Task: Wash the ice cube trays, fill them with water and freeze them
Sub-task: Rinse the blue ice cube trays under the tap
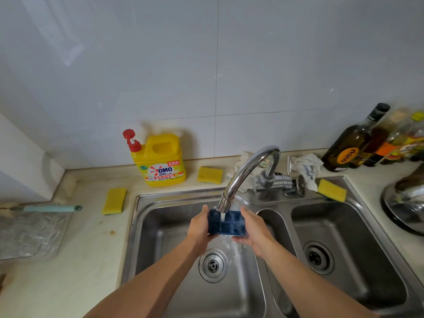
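Blue, wet and small: ice cube tray (229, 226), pinched at both short ends. Left hand (198, 227) wrapped on the left end, thumb over the far edge, remaining fingers tucked beneath and out of sight. Right hand (253, 230) mirrored on the right end, thumb on top, palm cupped below. Both closed on the tray, with nothing else held.

Held in the air above the left basin of the sink (142, 226), directly below the spout of the tap (247, 168). Stream of water (222, 217) striking near the middle and spilling off the near edge toward the drain (213, 265).

Long axis lying left to right, hand to hand, roughly parallel to the sink front. Far long edge lifted and near one dropped, so tilted toward the person. Cell side apparently facing up, though too blurred by water to confirm.

Likely light when drained, heavier and sloshy once filled. Probably flexible, silicone or thin plastic, so prone to twisting when gripped by one corner. Slick under running water. Best taken as now, at the two short ends, thumbs over the rim and fingers supporting the base. Best kept level for filling and carrying. Not fragile, by the look.

Further out, on the counter (91, 249): yellow dish soap bottle (161, 164) and yellow sponge (114, 201), neither touched.
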The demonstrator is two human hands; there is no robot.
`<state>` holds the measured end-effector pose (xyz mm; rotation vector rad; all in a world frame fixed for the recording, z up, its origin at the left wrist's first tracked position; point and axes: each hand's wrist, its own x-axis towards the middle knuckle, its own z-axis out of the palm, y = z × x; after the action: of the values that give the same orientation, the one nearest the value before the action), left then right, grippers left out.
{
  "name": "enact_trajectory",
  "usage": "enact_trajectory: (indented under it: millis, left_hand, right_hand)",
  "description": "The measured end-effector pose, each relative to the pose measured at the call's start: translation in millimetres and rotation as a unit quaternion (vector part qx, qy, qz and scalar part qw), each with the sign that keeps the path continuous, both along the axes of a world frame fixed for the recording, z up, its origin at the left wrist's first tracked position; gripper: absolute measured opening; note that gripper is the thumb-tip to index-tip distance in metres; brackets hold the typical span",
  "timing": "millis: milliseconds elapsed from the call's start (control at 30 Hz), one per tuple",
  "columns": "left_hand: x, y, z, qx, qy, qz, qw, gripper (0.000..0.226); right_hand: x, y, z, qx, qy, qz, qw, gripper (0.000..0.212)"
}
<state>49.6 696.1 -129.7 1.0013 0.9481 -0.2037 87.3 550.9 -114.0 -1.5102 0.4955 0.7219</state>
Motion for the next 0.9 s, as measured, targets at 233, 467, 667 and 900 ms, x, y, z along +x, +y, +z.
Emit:
enact_trajectory:
  millis: [233, 467, 667, 900]
  left_hand:
    - [2.4, 8.7, -5.1, -0.044, 0.001, 0.033, 0.998, 0.054]
    - [0.9, 7.0, -9.8, -0.093, 0.017, 0.06, 0.994, 0.054]
    - [-0.4, 6.4, -5.6, -0.118, -0.011, 0.046, 0.992, 0.062]
    - [-1.0, 9.6, 0.8, -0.066, -0.037, 0.018, 0.997, 0.047]
  right_hand:
    - [-1.6, 9.6, 11.6, -0.012, -0.048, 0.03, 0.998, 0.023]
    - [-3.7, 7.0, 15.6, -0.021, -0.084, 0.042, 0.995, 0.023]
    - [-3.8, 10.5, 16.0, -0.039, -0.126, 0.041, 0.99, 0.025]
    - [-0.3, 1.7, 9.2, -0.027, -0.044, -0.004, 0.999, 0.033]
